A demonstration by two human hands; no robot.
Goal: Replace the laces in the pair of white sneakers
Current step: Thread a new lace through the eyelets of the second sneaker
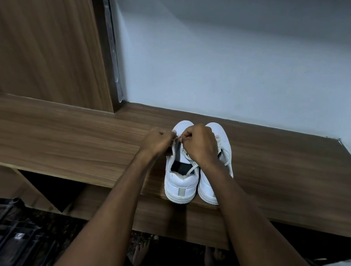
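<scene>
Both forearms reach over the near shelf edge to the left sneaker, beside its partner. Left hand and right hand curl tight, pinching its lace. Tugging hard could drag the sneaker off the edge.

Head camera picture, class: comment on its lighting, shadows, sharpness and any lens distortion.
Head view: dim, cool lighting leaves the pale blue-grey wall evenly dull, with no glare; deep shadow hides the space under the brown wood-grain shelf; the pair of white sneakers stays fairly sharp, while detail between the left hand and right hand is soft; wide-angle distortion slants the brown wooden panel and stretches the forearms.
</scene>
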